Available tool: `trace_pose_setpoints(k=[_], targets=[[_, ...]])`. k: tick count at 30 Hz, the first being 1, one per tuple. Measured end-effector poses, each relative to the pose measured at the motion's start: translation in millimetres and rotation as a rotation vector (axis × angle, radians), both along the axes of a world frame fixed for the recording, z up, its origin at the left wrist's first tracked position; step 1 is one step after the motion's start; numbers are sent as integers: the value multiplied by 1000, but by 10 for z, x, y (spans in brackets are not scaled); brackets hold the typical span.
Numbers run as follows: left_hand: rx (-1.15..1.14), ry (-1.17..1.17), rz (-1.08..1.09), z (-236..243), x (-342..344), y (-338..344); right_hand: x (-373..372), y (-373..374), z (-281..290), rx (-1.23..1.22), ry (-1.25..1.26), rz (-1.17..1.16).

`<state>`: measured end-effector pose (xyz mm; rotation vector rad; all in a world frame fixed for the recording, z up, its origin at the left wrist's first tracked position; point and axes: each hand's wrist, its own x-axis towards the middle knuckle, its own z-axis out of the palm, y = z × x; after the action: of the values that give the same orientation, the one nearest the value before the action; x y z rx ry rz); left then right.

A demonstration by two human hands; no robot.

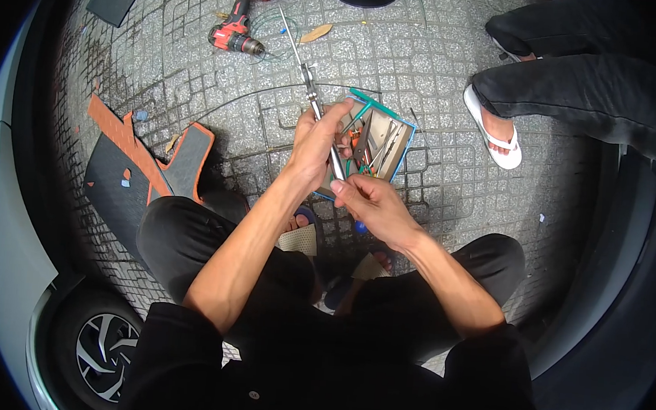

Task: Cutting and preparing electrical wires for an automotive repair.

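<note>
Left hand (316, 144), fingers clamped round slim silver metal tool (312, 91); right hand (378, 209) pinching its near end. Open blue-edged tool box (404, 148) underneath, red-black drill (239, 22) chilling at 11 o'clock.

The tool (311, 93) seems silver, the drill (238, 19) red-black.

Tool (311, 94) aslant, upper middle of my view.
I note silver metal, thin rod (291, 36) pointing upper left, smooth shaft (337, 162) running to lower right.
</note>
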<state>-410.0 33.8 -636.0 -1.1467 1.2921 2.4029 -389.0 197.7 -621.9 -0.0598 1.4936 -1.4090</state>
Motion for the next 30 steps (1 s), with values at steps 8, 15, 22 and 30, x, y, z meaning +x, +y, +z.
trace_pose_setpoints(k=[8, 15, 22, 30], targets=[[-179, 67, 11, -267, 79, 119, 76, -24, -179, 376, 419, 86], [123, 155, 88, -297, 100, 22, 58, -30, -181, 386, 655, 39], [194, 250, 104, -141, 16, 128, -110, 114, 111, 290, 899, 83], [323, 412, 31, 154, -86, 52, -494, 325, 393, 380, 1114, -107]])
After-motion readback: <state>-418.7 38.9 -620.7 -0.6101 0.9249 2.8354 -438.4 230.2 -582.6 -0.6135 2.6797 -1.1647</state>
